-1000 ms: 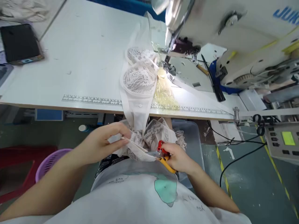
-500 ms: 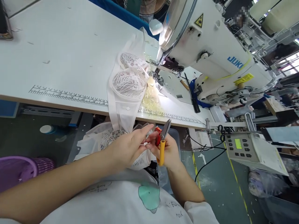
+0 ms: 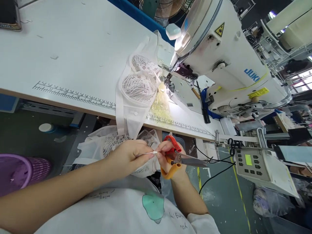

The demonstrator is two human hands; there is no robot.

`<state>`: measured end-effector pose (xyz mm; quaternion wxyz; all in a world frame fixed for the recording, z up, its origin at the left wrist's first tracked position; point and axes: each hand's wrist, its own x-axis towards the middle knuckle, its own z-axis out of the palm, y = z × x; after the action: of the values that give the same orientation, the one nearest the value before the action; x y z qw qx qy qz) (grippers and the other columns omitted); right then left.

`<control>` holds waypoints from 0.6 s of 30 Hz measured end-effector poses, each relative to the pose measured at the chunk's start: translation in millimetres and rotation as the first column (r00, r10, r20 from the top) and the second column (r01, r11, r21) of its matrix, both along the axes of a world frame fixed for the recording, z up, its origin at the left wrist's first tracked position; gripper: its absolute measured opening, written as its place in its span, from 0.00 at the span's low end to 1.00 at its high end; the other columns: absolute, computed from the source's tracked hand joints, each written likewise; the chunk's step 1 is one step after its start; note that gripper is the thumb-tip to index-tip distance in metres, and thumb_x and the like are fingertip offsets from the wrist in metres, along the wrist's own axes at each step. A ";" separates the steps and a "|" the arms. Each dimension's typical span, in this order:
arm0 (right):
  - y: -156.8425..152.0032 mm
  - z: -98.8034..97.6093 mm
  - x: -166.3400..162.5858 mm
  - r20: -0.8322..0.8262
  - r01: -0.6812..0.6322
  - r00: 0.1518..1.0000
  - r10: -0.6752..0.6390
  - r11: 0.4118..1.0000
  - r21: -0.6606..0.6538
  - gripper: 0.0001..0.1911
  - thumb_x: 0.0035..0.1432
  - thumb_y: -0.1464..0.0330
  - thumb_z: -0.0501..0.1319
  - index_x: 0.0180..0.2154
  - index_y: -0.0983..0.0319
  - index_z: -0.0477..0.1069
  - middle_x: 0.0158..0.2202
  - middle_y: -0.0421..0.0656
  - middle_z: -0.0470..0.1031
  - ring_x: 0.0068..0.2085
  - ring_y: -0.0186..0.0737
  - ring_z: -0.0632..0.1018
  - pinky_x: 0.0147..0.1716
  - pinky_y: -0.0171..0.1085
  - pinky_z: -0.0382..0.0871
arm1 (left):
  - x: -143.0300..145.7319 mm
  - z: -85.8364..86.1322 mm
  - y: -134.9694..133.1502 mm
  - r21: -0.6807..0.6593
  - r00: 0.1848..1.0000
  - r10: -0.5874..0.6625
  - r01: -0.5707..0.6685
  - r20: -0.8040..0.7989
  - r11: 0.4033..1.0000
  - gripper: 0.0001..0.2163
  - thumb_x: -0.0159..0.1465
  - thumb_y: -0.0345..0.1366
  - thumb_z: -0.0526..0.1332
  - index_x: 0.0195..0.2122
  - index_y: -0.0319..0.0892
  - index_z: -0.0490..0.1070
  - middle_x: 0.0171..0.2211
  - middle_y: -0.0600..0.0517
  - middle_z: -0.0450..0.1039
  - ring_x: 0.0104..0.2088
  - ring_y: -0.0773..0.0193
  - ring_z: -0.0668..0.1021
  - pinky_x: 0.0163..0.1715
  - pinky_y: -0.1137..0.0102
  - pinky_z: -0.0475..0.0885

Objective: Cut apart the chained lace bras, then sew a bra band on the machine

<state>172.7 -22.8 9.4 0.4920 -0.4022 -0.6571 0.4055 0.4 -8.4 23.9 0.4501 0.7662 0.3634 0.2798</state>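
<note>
Scissors [image 3: 181, 158] one pair, white strip [image 3: 147, 152] one.

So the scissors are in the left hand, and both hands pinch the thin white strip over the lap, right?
Not quite. The scissors are in the right hand, not the left hand. The head view shows this. Both hands do pinch the thin white strip over the lap.

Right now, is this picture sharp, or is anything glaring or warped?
Head view: the lamp glares white over the lace bra; the left hand pinching a white strip and the right hand holding scissors are sharp; the wide lens slants the table edge.
</note>
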 end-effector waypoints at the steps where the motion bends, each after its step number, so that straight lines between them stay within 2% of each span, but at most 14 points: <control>1: 0.0 0.4 0.4 0.023 0.014 1.000 -0.014 1.000 0.003 0.08 0.51 0.72 0.60 0.32 0.58 0.60 0.28 0.40 0.72 0.27 0.35 0.73 0.24 0.35 0.67 | 1.0 -1.9 -0.8 0.094 0.999 0.019 -0.016 -0.025 0.995 0.18 0.64 0.34 0.47 0.19 0.39 0.67 0.18 0.56 0.57 0.20 0.70 0.66 0.21 0.76 0.59; 3: 0.3 0.9 2.5 0.069 0.022 0.997 -0.021 1.000 -0.013 0.08 0.52 0.70 0.60 0.32 0.58 0.60 0.29 0.41 0.72 0.27 0.35 0.72 0.24 0.35 0.68 | 2.2 -5.2 -1.9 0.319 0.993 0.082 -0.049 -0.091 0.947 0.17 0.65 0.33 0.46 0.22 0.39 0.70 0.17 0.55 0.60 0.20 0.69 0.66 0.21 0.74 0.58; 6: 1.5 1.4 7.1 0.087 -0.006 0.996 0.010 0.999 -0.045 0.09 0.51 0.68 0.61 0.33 0.58 0.61 0.32 0.42 0.73 0.25 0.33 0.70 0.23 0.35 0.67 | 2.6 -7.3 -2.3 0.615 0.966 0.194 -0.051 -0.168 0.787 0.17 0.64 0.29 0.45 0.24 0.40 0.70 0.17 0.55 0.61 0.19 0.67 0.63 0.21 0.71 0.57; 8: 2.1 2.1 9.3 0.087 -0.031 0.996 0.036 0.998 -0.061 0.09 0.51 0.68 0.62 0.33 0.58 0.61 0.33 0.42 0.73 0.24 0.32 0.69 0.24 0.35 0.67 | 2.5 -7.2 -2.4 0.716 0.955 0.215 -0.004 -0.205 0.698 0.15 0.63 0.27 0.46 0.24 0.40 0.69 0.16 0.55 0.60 0.18 0.66 0.62 0.21 0.70 0.56; 10: 2.3 3.2 10.0 0.082 -0.052 0.995 0.057 0.997 -0.065 0.08 0.51 0.70 0.61 0.33 0.58 0.62 0.32 0.42 0.73 0.26 0.34 0.71 0.25 0.36 0.67 | 2.8 -7.0 -2.7 0.750 0.950 0.210 0.037 -0.232 0.660 0.14 0.62 0.25 0.47 0.24 0.39 0.68 0.16 0.55 0.59 0.19 0.66 0.62 0.22 0.69 0.56; 12: 1.9 4.6 9.6 0.071 -0.067 0.995 0.072 0.995 -0.070 0.07 0.52 0.71 0.61 0.32 0.58 0.62 0.30 0.42 0.72 0.30 0.36 0.73 0.27 0.36 0.68 | 3.4 -6.7 -3.0 0.725 0.951 0.193 0.044 -0.240 0.687 0.14 0.62 0.26 0.48 0.23 0.39 0.67 0.16 0.55 0.59 0.19 0.66 0.63 0.22 0.69 0.56; 14: 2.0 5.8 9.3 0.070 -0.066 0.995 0.073 0.994 -0.090 0.07 0.52 0.70 0.61 0.32 0.58 0.62 0.29 0.42 0.71 0.31 0.37 0.73 0.29 0.37 0.68 | 3.7 -5.8 -2.8 0.612 0.962 0.144 0.029 -0.231 0.791 0.15 0.63 0.28 0.47 0.21 0.40 0.66 0.17 0.56 0.58 0.19 0.68 0.63 0.22 0.70 0.56; 16: 3.8 6.5 9.9 0.102 -0.060 0.992 0.074 0.989 -0.138 0.07 0.52 0.68 0.61 0.32 0.59 0.64 0.30 0.42 0.71 0.30 0.37 0.73 0.30 0.38 0.69 | 2.6 -4.1 -1.8 0.409 0.979 0.079 0.004 -0.186 0.913 0.16 0.64 0.32 0.47 0.20 0.40 0.65 0.17 0.57 0.57 0.19 0.69 0.64 0.21 0.73 0.57; 18: 7.6 5.9 11.8 0.144 -0.072 0.985 0.100 0.979 -0.189 0.08 0.52 0.64 0.62 0.33 0.59 0.65 0.32 0.43 0.72 0.32 0.37 0.73 0.32 0.38 0.69 | -1.1 -1.9 -0.2 0.187 0.993 0.056 -0.035 -0.103 0.982 0.17 0.64 0.35 0.47 0.19 0.40 0.65 0.17 0.57 0.56 0.19 0.70 0.64 0.21 0.74 0.58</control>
<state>184.5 -15.2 15.3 0.3833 -0.4465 -0.6696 0.4531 -0.8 -8.5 22.0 0.3500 0.8102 0.3771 0.2807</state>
